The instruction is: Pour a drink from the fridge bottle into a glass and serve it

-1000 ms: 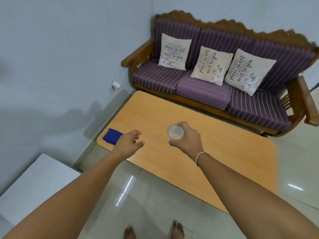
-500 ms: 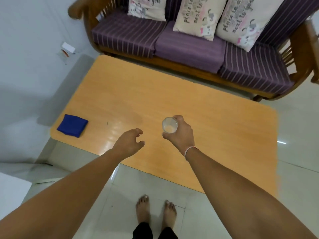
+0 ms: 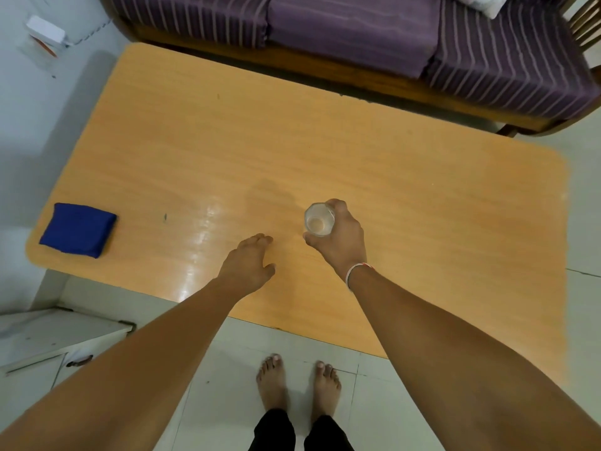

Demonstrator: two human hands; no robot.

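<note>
- At frame centre, my right hand (image 3: 338, 239) grips the glass (image 3: 319, 219) over the table (image 3: 422, 206); pale liquid inside.
- My left hand (image 3: 248, 265) hovers beside it, fingers loosely spread, empty.
- Blue cloth (image 3: 78, 230) lies at the table's left edge; sofa (image 3: 357, 37) along the top.

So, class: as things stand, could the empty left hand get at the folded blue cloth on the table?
Probably yes: the left hand hovers open, and only bare table lies between it and the blue cloth.

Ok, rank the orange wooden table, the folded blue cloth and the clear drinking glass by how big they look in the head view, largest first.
1. Orange wooden table, far the largest.
2. Folded blue cloth at its left corner.
3. Clear drinking glass in the right hand, smallest, though it may be nearer the camera than the cloth.
</note>
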